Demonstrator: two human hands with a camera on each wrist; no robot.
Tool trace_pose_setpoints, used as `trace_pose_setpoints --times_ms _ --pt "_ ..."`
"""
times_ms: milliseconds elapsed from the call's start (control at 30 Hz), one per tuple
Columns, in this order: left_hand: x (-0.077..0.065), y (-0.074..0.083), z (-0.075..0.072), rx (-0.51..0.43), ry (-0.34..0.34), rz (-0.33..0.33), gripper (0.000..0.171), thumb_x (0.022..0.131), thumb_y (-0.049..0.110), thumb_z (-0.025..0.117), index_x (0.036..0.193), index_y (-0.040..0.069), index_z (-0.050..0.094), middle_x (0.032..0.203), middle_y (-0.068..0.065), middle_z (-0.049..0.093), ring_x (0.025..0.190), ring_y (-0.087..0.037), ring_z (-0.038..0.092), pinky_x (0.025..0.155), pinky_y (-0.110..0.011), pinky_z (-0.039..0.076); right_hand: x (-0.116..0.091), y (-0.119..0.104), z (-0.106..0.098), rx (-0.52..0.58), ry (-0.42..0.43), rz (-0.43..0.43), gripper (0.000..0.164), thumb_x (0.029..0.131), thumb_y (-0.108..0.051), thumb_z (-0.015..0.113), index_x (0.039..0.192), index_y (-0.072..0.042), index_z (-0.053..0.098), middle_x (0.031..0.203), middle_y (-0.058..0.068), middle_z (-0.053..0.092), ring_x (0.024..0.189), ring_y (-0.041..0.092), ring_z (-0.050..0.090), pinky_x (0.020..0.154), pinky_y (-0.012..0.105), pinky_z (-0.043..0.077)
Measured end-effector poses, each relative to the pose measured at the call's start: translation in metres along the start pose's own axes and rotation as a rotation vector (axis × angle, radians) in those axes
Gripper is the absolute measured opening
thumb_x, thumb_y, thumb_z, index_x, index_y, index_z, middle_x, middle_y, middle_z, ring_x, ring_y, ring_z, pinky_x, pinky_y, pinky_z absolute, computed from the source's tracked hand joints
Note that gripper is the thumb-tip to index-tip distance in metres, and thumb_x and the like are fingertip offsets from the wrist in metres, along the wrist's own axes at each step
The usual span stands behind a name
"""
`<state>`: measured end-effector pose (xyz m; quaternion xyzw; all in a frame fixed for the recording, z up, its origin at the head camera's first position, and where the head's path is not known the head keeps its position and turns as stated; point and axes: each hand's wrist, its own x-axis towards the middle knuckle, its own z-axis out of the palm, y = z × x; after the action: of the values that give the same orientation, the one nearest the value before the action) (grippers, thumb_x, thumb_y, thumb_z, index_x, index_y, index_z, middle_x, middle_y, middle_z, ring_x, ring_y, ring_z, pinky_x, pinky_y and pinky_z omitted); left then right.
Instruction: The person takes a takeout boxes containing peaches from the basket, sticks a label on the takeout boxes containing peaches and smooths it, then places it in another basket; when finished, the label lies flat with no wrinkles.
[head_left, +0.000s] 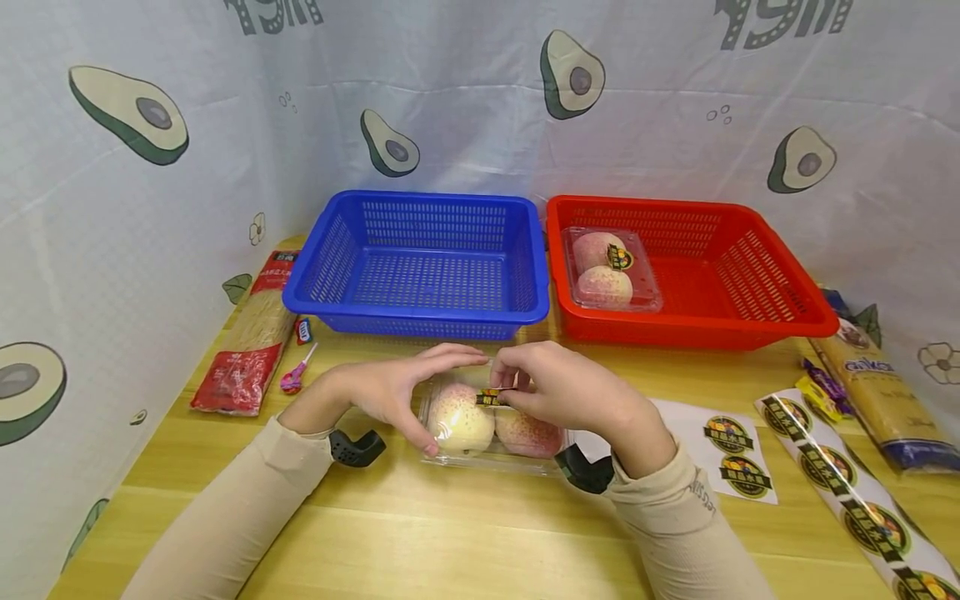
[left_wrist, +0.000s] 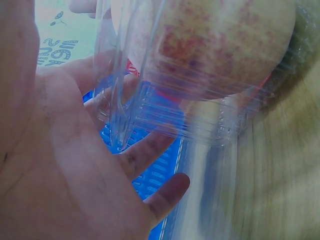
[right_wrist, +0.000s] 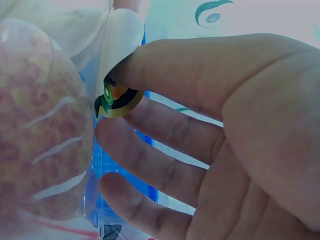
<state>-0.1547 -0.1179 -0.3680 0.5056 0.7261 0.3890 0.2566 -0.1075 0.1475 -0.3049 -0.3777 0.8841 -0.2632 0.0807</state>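
Note:
A clear plastic box (head_left: 487, 463) with two peaches (head_left: 461, 419) sits on the table. My left hand (head_left: 390, 390) holds its left end, thumb at the near edge and fingers reaching toward the far side. In the left wrist view, the fingers (left_wrist: 145, 155) spread along the plastic beside a peach (left_wrist: 215, 45). My right hand (head_left: 558, 387) pinches a round fruit sticker (head_left: 491, 398) over the box lid. The right wrist view has the sticker (right_wrist: 120, 100) bent under the thumb, its white back showing, close beside a peach (right_wrist: 45, 125).
Behind stand a blue basket (head_left: 416, 321) and a red basket (head_left: 697, 329) holding another stickered peach box (head_left: 611, 271). A sticker sheet (head_left: 738, 458) and sticker strip (head_left: 847, 487) lie right. Noodle packs (head_left: 243, 342), a lollipop (head_left: 296, 375) and a pasta bag (head_left: 892, 392) flank the table.

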Motion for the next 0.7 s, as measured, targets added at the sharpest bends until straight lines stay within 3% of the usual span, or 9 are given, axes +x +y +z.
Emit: trace_pose_setpoints --times_ms 267,500,700 --pt "0.0 0.001 0.0 -0.002 -0.002 -0.012 0.113 0.074 0.032 0.091 0.161 0.02 0.019 0.163 0.004 0.014 0.147 -0.017 0.019 0.117 -0.044 0.028 -0.006 -0.006 -0.008 -0.001 0.037 0.036 0.026 0.086 -0.004 0.078 0.109 -0.009 0.066 0.097 -0.001 0.066 0.083 0.014 0.061 0.071 0.033 0.056" --pt "0.0 0.0 0.0 0.003 -0.003 -0.004 0.112 0.077 0.033 0.089 0.161 0.012 0.019 0.164 -0.002 0.012 0.147 -0.021 0.019 0.116 -0.045 0.029 -0.01 -0.007 -0.011 0.0 0.005 -0.032 0.02 0.085 0.003 0.074 0.093 -0.015 0.073 0.086 -0.009 0.065 0.078 0.009 0.059 0.068 0.029 0.055" --pt "0.0 0.0 0.0 -0.005 -0.001 -0.008 0.111 0.076 0.032 0.089 0.161 0.014 0.019 0.164 -0.002 0.012 0.147 -0.024 0.02 0.115 -0.045 0.03 -0.007 -0.004 -0.007 -0.017 -0.059 -0.011 0.019 0.086 -0.003 0.076 0.102 -0.013 0.077 0.096 -0.006 0.069 0.075 0.008 0.058 0.067 0.025 0.053"
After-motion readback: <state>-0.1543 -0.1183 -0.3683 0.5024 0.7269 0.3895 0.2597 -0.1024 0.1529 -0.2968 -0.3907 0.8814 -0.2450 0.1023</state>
